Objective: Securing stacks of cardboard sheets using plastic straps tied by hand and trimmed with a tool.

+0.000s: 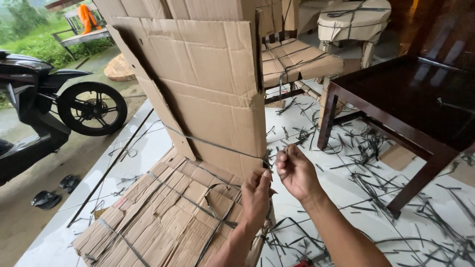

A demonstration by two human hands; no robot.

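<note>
— What are the hands on?

— A grey packing strap point(213, 144) that runs around a tall piece of furniture wrapped in cardboard point(208, 84). The strap's long axis slopes across the near face, from higher on the left down to the right corner of the wrapping, low on the piece.

— And the left hand point(256, 195)?

— It sits just at that lower right corner, fingers curled narrow, thumb and fingertips pinching at the strap where it turns the edge.

— The right hand point(296, 170)?

— Just beside the left, a little higher and to the right. Its fingers are bunched into a loose fist at the corner. Whether it actually grips the strap end, I cannot tell.

— What lies around?

— A second strapped cardboard bundle point(163, 217) lies flat on the white floor point(346, 198) below the hands, its length running towards the lower left. Cut strap scraps point(366, 153) are scattered on the floor. A dark wooden table point(410, 109) stands to the right, and a motorbike point(44, 109) is parked at the left.
</note>
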